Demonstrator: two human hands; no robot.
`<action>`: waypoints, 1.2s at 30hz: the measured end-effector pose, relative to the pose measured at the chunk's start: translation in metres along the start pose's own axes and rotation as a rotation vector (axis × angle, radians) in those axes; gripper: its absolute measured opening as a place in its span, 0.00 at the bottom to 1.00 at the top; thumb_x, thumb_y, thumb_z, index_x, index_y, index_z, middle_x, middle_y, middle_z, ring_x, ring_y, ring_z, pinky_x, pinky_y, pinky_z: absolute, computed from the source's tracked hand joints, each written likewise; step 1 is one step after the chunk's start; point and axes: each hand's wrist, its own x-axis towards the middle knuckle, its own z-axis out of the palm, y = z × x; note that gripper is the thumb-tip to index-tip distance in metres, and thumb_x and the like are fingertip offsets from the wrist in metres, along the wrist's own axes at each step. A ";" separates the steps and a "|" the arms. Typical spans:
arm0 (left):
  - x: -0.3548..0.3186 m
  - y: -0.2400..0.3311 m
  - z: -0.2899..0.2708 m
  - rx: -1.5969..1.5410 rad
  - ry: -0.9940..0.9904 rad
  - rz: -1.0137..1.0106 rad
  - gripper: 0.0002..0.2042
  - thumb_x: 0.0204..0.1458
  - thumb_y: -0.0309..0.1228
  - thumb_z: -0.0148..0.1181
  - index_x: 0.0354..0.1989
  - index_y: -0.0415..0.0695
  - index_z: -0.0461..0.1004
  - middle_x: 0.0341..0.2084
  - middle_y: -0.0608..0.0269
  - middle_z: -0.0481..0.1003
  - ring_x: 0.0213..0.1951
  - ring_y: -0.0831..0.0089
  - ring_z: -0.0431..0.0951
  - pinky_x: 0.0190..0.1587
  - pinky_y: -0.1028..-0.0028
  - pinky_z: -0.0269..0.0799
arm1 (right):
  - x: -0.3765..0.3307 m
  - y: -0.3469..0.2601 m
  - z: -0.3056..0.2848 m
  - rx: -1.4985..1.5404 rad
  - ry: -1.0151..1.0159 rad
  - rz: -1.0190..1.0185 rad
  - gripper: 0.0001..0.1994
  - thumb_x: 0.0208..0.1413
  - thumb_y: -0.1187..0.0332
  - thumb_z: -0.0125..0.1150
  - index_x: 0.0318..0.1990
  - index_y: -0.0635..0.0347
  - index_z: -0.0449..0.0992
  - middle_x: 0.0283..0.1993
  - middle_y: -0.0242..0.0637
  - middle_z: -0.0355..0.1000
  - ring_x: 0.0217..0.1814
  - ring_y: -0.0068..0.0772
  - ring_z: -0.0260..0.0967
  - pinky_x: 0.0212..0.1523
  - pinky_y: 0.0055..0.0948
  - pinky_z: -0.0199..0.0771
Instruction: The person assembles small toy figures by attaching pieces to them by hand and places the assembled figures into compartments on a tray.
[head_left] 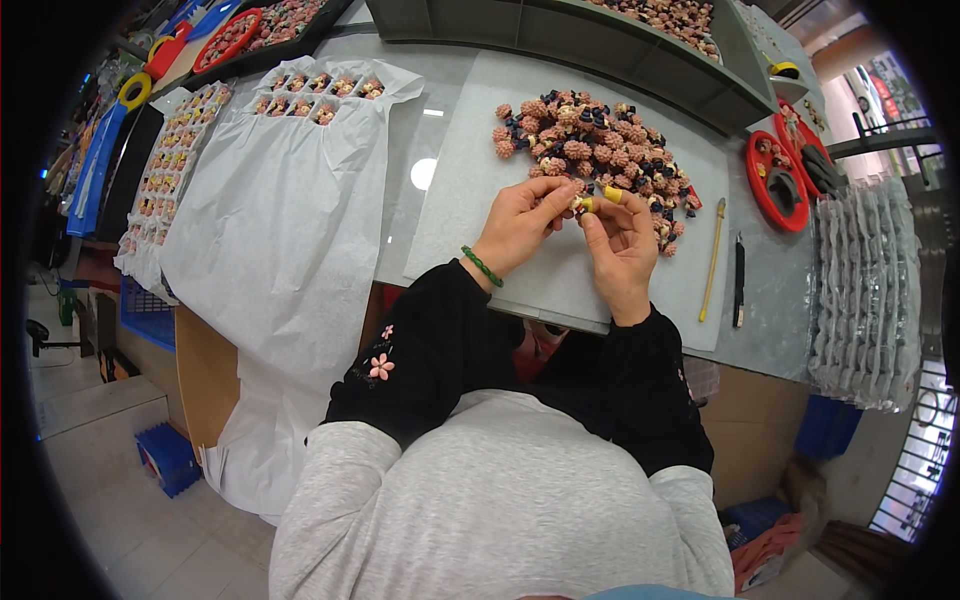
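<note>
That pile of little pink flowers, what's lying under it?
The pile of pink flowers lies on a grey mat, on the glass table. The mat directly beneath the pile is covered.

Single head-worn fisheye view, looks steeply down and forward over the torso onto the desk (pixel 440 120); close range, edges bend toward the dark rim.

Bare grey mat (pixel 470 190) lies open leftward; pink flower pile (pixel 595 145) blocks beyond, yellow stick (pixel 712 260) rightward.
</note>
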 end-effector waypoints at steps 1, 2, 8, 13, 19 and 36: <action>0.000 0.000 0.000 -0.010 -0.002 -0.016 0.10 0.52 0.34 0.52 0.37 0.41 0.72 0.21 0.73 0.69 0.22 0.88 0.64 0.21 0.88 0.57 | 0.000 0.000 0.000 0.007 0.002 0.003 0.17 0.49 0.80 0.53 0.48 0.64 0.60 0.41 0.40 0.68 0.40 0.24 0.67 0.41 0.19 0.68; 0.000 0.000 -0.001 -0.010 -0.003 -0.017 0.10 0.52 0.34 0.52 0.37 0.41 0.72 0.21 0.73 0.69 0.22 0.88 0.64 0.21 0.88 0.57 | 0.000 0.000 0.000 0.003 0.002 0.001 0.17 0.49 0.80 0.53 0.48 0.64 0.60 0.41 0.40 0.68 0.40 0.24 0.67 0.41 0.19 0.68; 0.001 0.000 -0.002 -0.029 -0.026 -0.032 0.11 0.52 0.35 0.52 0.37 0.41 0.72 0.21 0.73 0.68 0.22 0.88 0.64 0.21 0.88 0.56 | -0.001 0.002 0.000 0.010 -0.003 -0.002 0.18 0.49 0.80 0.53 0.48 0.64 0.59 0.40 0.40 0.68 0.40 0.24 0.67 0.41 0.19 0.67; 0.000 -0.001 -0.001 -0.014 -0.038 0.041 0.10 0.51 0.32 0.53 0.37 0.40 0.72 0.22 0.72 0.69 0.23 0.87 0.65 0.22 0.87 0.59 | 0.001 -0.002 -0.001 -0.001 0.000 -0.017 0.19 0.48 0.80 0.55 0.48 0.64 0.60 0.40 0.39 0.67 0.40 0.24 0.67 0.42 0.20 0.67; -0.002 0.001 0.002 0.102 -0.024 0.069 0.10 0.50 0.29 0.54 0.40 0.39 0.72 0.22 0.71 0.70 0.22 0.86 0.64 0.23 0.86 0.60 | 0.006 -0.003 0.003 -0.096 -0.046 -0.115 0.21 0.43 0.78 0.61 0.47 0.65 0.65 0.41 0.37 0.67 0.39 0.26 0.68 0.38 0.21 0.70; 0.001 -0.013 0.007 0.108 -0.154 0.225 0.13 0.52 0.21 0.45 0.47 0.37 0.61 0.42 0.59 0.67 0.39 0.75 0.67 0.41 0.78 0.64 | 0.005 -0.021 -0.016 -0.174 0.395 -0.323 0.11 0.42 0.77 0.58 0.36 0.64 0.69 0.35 0.35 0.68 0.31 0.25 0.66 0.32 0.22 0.68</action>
